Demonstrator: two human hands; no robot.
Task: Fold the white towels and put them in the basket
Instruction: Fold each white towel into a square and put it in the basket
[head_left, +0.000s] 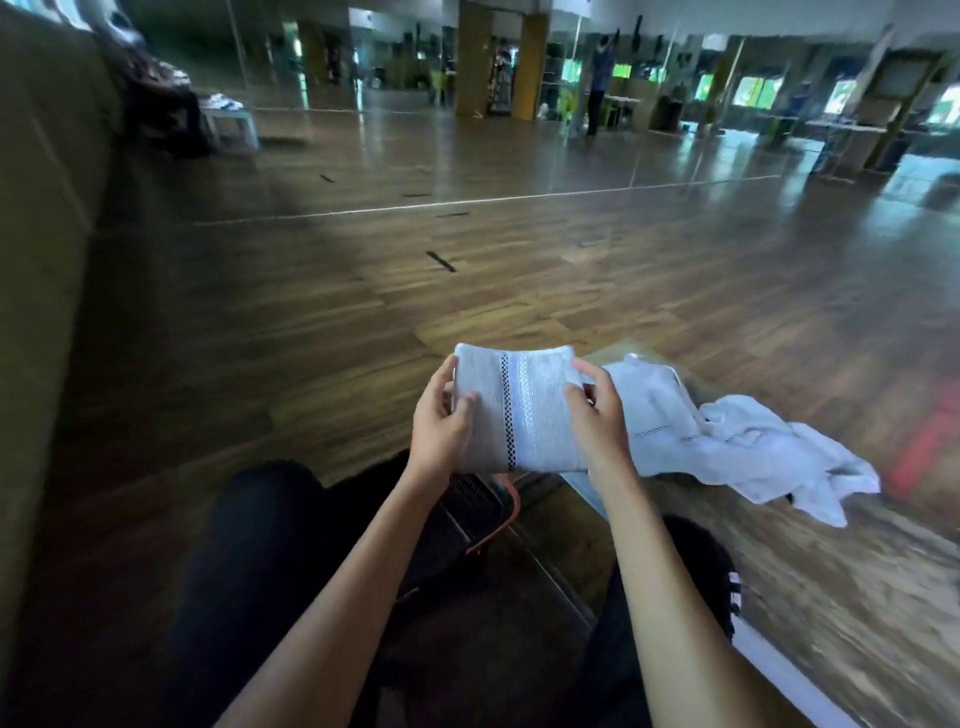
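Note:
A folded white towel (530, 415) with a black checkered stripe is held up in front of me, above my lap. My left hand (441, 421) grips its left edge and my right hand (597, 415) grips its right edge. More white towels (743, 441) lie crumpled and unfolded to the right, spread over a low surface. Below the held towel, a dark basket (483, 512) with an orange rim shows partly between my knees; most of it is hidden by my arms and the towel.
I sit with dark trousers (249, 571) over a wooden floor (467, 270). A greenish wall runs along the left. A red object (924, 447) sits blurred at the far right. A person stands far off by mirrored walls.

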